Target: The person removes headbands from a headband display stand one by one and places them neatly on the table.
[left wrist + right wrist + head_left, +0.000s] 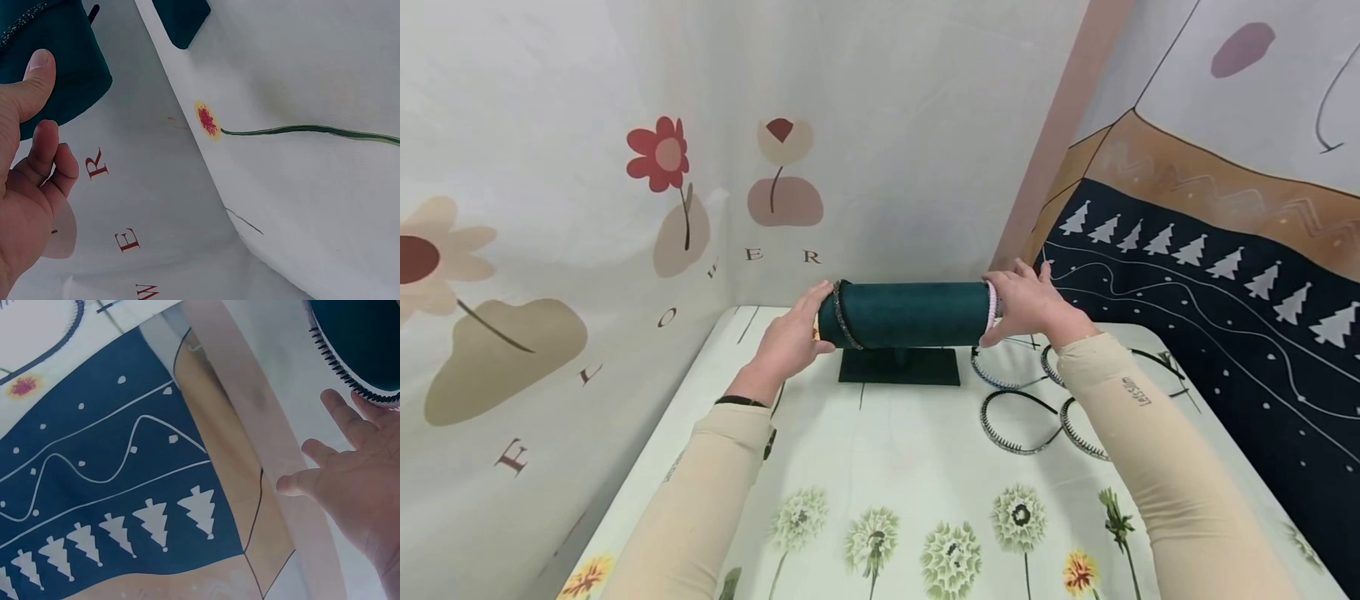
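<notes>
A dark green velvet headband stand (917,315), a horizontal roll on a flat base (898,367), stands at the back of the table. Around its left part sits a dark glittery headband (842,312). My left hand (790,337) grips the roll's left end, thumb at the front and fingers over the top; the left wrist view shows the thumb against the velvet. At the opposite end my right hand (1026,304) pinches a pale pink headband (992,304), which lies around the roll's rim. Its toothed inner edge shows in the right wrist view, with the other fingers spread.
Several headbands lie on the table at the right, among them a blue one (996,379) and a black toothed one (1011,448), partly under my right forearm. A flower-printed cloth covers the table (917,458). Printed curtains (887,150) stand close behind and at both sides.
</notes>
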Demonstrator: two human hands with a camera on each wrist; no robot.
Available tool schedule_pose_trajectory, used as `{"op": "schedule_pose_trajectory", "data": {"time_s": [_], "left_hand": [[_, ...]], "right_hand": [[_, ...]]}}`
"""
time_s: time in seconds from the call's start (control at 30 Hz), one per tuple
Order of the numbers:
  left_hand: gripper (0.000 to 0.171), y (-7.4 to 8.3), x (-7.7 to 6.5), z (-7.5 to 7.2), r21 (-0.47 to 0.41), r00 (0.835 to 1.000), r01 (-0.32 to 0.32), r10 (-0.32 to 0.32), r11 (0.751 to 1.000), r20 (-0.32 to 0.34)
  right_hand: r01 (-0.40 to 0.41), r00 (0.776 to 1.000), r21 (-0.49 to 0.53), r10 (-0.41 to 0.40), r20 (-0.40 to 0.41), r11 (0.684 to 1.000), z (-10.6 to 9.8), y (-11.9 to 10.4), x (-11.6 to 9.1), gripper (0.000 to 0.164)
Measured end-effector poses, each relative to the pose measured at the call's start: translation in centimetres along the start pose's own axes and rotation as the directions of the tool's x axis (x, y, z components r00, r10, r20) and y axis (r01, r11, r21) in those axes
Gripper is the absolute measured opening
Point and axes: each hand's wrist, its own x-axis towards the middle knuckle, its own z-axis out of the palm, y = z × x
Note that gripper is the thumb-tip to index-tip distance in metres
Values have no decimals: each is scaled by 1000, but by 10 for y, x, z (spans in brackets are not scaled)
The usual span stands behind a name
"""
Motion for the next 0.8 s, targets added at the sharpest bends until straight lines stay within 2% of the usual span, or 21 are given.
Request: {"op": "schedule_pose_trajectory", "data": {"time_s": [0.47, 0.63, 0.8], "left_hand": [[110, -3, 0, -1, 10, 1000, 2, -1, 1000, -4], [109, -2, -1, 0, 4, 1000, -3, 3, 1000, 2], [109, -2, 0, 0, 6, 1000, -19, 19, 1000, -4]], "right_hand": [[-42, 999, -51, 43, 22, 998, 2, 20, -12, 117], [-52, 998, -108, 55, 27, 993, 6, 47, -28, 119], [-74, 997, -149, 78, 22, 986, 7, 85, -61, 121]]}}
